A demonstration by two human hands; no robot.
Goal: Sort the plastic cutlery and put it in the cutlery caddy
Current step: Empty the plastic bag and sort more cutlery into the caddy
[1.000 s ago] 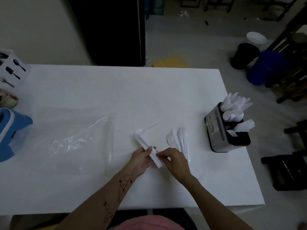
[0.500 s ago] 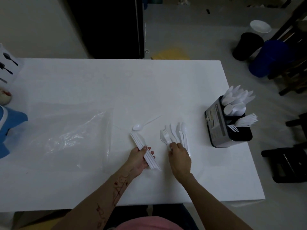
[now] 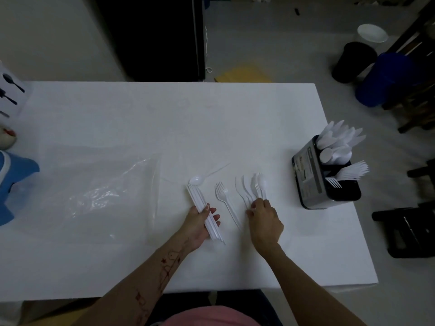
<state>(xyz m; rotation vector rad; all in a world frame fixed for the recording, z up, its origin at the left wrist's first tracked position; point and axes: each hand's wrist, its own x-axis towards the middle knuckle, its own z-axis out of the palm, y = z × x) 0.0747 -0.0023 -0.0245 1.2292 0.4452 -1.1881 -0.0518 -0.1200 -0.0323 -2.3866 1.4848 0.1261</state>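
My left hand [image 3: 200, 222] grips a bundle of white plastic knives [image 3: 202, 208] that lies slanted on the white table [image 3: 164, 118]. A lone white spoon [image 3: 204, 177] lies just past the bundle's far end. Two white forks [image 3: 223, 201] lie loose between my hands. My right hand [image 3: 264, 220] rests its fingertips on the handles of a small group of white cutlery [image 3: 254, 189]; whether they pinch a handle is unclear. The black and grey cutlery caddy [image 3: 310, 177] stands at the table's right edge, holding knives, spoons and forks in separate compartments.
A clear plastic bag [image 3: 98, 189] lies flat on the left half of the table. A blue object [image 3: 14, 182] and a white box with cutlery pictures [image 3: 9, 95] sit at the left edge. Dark bins [image 3: 353, 62] and stools stand on the floor to the right.
My right hand has left the knife bundle and moved right onto the group of cutlery. Two forks now lie apart from that group. My left hand keeps its hold on the knives.
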